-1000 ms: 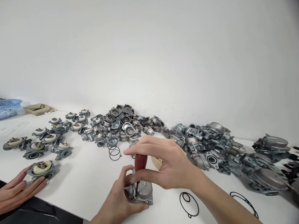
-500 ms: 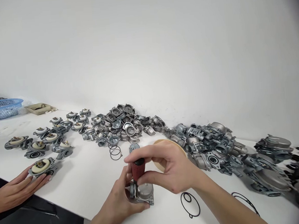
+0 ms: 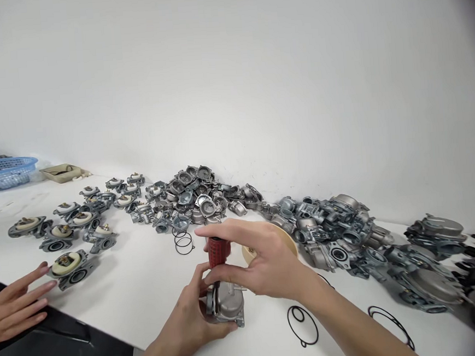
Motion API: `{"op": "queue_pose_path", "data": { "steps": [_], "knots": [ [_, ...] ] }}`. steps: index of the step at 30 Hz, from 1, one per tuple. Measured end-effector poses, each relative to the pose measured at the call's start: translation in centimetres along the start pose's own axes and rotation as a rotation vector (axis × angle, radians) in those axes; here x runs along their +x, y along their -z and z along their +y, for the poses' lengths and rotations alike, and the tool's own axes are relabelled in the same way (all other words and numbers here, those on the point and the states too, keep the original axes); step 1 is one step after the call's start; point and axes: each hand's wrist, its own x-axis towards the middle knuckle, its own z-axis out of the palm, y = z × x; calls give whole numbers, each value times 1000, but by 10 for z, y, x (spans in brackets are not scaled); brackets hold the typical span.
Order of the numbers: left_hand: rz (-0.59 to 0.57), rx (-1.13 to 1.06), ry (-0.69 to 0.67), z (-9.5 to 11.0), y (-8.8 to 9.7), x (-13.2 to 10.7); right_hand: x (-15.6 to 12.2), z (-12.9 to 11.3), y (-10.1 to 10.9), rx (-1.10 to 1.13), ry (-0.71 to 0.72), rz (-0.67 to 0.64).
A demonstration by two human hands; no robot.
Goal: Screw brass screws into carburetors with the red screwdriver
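Note:
My left hand (image 3: 191,319) grips a grey metal carburettor body (image 3: 229,305) and steadies it on the white table (image 3: 147,284) near the front edge. My right hand (image 3: 264,263) is closed around the red handle of a screwdriver (image 3: 218,252), which stands upright with its tip down on the carburettor body. A tan round dish (image 3: 285,239) shows just behind my right hand.
Heaps of grey metal parts (image 3: 197,195) and carburettor bodies (image 3: 340,230) line the back of the table. Assembled units with cream floats (image 3: 65,264) lie at left. Black O-rings (image 3: 301,322) lie at right. Another person's hand (image 3: 13,305) rests at the left edge. A blue basket (image 3: 2,172) stands far left.
The other person's hand has pulled back from the float unit at left. My right hand has shifted its fingers on the screwdriver handle; the left hand stays put.

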Motion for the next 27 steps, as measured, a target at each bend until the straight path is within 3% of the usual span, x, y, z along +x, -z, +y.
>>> {"op": "queue_pose_path", "data": {
  "steps": [5, 7, 11, 13, 17, 23, 27],
  "knots": [
    [-24, 11, -73, -4, 1, 1, -2, 0, 3, 377, -104, -195],
    [-6, 33, -76, -5, 1, 1, -3, 0, 2, 308, -111, -128],
    [23, 35, -19, 0, 1, -1, -1, -2, -1, -88, 26, 45],
    [32, 17, -6, 3, 0, -1, 0, -3, 3, -138, 30, -14],
    [42, -61, -12, 5, 3, 0, -5, -2, 25, 60, -178, -168],
    [183, 108, -42, 1, 11, 1, -48, 10, 64, 47, -392, 8],
    [232, 176, -90, 2, 9, -1, -90, 13, 72, -11, -480, 81]
  ]
}}
